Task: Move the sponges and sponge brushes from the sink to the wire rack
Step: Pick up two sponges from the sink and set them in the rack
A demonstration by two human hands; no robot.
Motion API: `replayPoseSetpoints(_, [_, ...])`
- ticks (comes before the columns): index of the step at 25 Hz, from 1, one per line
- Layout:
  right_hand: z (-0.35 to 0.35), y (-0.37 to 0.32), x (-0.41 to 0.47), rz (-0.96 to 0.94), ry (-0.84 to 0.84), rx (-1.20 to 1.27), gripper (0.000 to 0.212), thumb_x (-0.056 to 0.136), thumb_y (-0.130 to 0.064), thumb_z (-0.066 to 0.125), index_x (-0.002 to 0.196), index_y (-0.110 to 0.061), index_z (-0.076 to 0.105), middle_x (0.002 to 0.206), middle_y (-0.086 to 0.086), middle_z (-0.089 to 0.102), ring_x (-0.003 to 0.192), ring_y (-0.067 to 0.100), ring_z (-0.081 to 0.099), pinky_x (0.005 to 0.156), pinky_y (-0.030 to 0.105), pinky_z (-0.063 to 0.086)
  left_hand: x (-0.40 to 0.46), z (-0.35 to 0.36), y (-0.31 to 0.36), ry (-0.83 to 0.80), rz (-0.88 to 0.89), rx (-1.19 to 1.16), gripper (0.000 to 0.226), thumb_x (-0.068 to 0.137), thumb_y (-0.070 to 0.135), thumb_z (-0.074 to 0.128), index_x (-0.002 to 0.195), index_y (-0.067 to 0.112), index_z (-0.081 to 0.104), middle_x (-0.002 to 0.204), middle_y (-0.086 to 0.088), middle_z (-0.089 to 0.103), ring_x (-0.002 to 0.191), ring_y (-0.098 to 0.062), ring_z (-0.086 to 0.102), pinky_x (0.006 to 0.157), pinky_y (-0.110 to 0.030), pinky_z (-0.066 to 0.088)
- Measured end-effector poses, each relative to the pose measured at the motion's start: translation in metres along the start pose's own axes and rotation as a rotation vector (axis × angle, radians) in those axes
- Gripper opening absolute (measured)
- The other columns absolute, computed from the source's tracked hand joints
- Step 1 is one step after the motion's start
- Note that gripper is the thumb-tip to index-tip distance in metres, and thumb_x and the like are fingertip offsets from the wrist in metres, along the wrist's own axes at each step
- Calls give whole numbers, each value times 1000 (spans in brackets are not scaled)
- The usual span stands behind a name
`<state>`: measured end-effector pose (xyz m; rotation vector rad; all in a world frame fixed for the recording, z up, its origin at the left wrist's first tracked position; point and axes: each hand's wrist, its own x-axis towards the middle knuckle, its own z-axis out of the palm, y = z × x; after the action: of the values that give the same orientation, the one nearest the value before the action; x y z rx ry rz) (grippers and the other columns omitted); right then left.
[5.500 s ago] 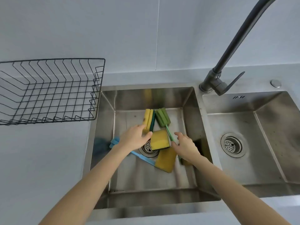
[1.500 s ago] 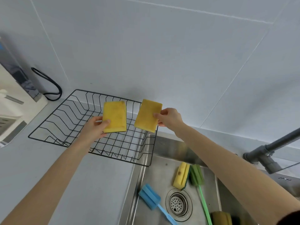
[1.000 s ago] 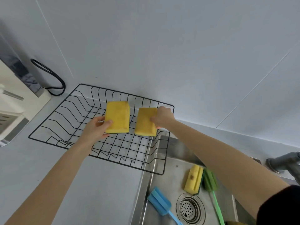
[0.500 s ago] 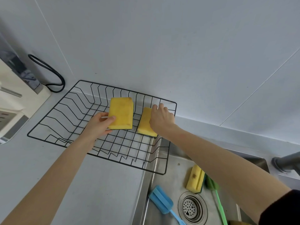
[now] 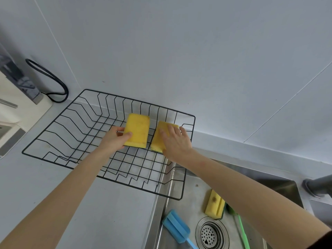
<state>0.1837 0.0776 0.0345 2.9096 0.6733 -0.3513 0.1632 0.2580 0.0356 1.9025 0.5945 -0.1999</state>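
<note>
Wire rack [image 5: 59, 133]: black, open grid, sitting on the grey desk [image 5: 45, 186] at the sink's 9 o'clock; its right edge is overhanging the basin rim. Left hand [image 5: 115, 139]: closed on the left yellow sponge [image 5: 137, 130], thumb on top and fingers under its near-left corner, holding it low over the rack floor, whether touching the wires is unclear. Right yellow sponge [image 5: 159, 139]: lying tilted at the first sponge's 3 o'clock, just beside it, near the rack's right wall; the right hand [image 5: 177, 142] is resting spread over it, fingers flat, pressing rather than pinching. Both items are looking light, soft and compressible, likely wet and a little slippery, so a grip across the short edges is judged best; nothing fragile. Sink [image 5: 190, 187]: steel, at the rack's 4 o'clock, with these still waiting inside it: blue sponge brush [image 5: 176, 226] at the drain's 9 o'clock, soft head on a thin stiff handle, best taken by the handle; yellow-and-green sponge [image 5: 214, 206] standing on edge at the drain's 12 o'clock, best pinched across its faces; green sponge brush [image 5: 241, 229] at the drain's 3 o'clock, largely hidden under the right forearm.
</note>
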Motion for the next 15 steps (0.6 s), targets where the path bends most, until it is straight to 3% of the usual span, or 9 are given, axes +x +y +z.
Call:
replayPoseSetpoints(5, [-1, 1, 2, -6, 8, 15, 71, 87, -21, 59, 146, -15, 20, 150, 16, 26, 139, 31, 27, 118, 42, 16, 10, 15, 0, -36, -14, -8, 47, 89, 22, 53, 131, 9, 38, 133, -17, 48, 103, -21, 50, 88, -33, 47])
replayPoseSetpoints(9, [-1, 3, 1, -16, 37, 66, 67, 86, -21, 58, 144, -18, 25, 147, 13, 31, 137, 30, 30, 117, 40, 17, 13, 21, 0, 31, 176, 272, 61, 88, 23, 54, 141, 15, 25, 139, -20, 41, 123, -32, 44, 103, -43, 40])
replayPoseSetpoints(11, [-1, 4, 1, -14, 41, 79, 67, 86, -22, 58, 144, -19, 25, 147, 12, 31, 137, 29, 30, 117, 40, 16, 11, 25, 0, -13, 308, 423, 66, 87, 25, 57, 142, 14, 24, 142, -20, 36, 130, -33, 36, 107, -42, 33])
replayPoseSetpoints(15, [0, 4, 3, -10, 37, 104, 67, 86, -21, 59, 144, -20, 25, 149, 9, 30, 140, 27, 27, 118, 40, 13, 11, 33, -2, -63, 333, 544, 64, 85, 30, 58, 141, 17, 29, 147, -21, 27, 136, -33, 28, 111, -40, 25])
